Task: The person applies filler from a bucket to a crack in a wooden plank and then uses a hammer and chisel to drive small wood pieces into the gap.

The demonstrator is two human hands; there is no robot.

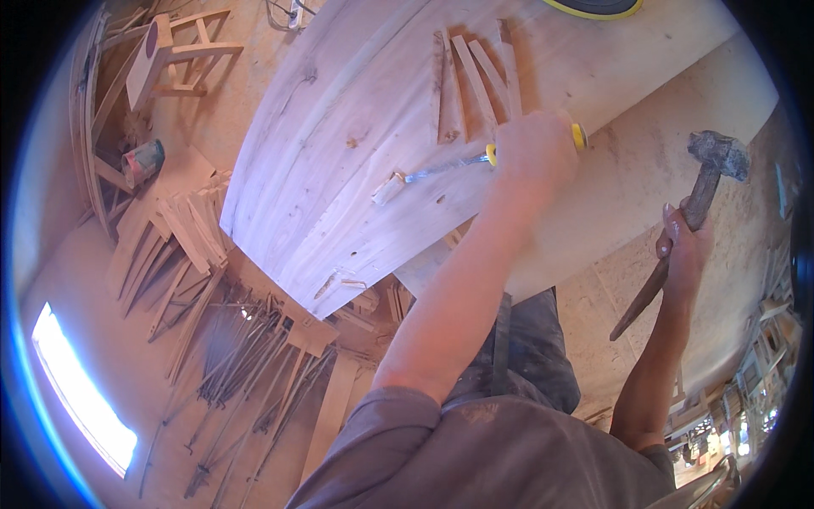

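My left hand [536, 153] is closed round the yellow handle of a chisel [449, 166], whose metal blade points left across a wide pale wooden panel [339, 144]. The blade's tip meets a small light patch [390, 188] on the panel; whether this is a cut recess or a loose bit of wood, I cannot tell. Off to the right, my right hand [685, 242] grips the wooden handle of a hammer [717, 157], its dark metal head raised and apart from the chisel. Several thin wooden strips [479, 76] lie on the panel beyond my left hand.
A black disc with a yellow rim [593, 7] sits at the panel's far edge. On the left are a wooden stool [182, 59], a can [142, 161] and stacked curved wood pieces [191, 225]. Long metal rods [246, 365] lean near the panel's lower corner.
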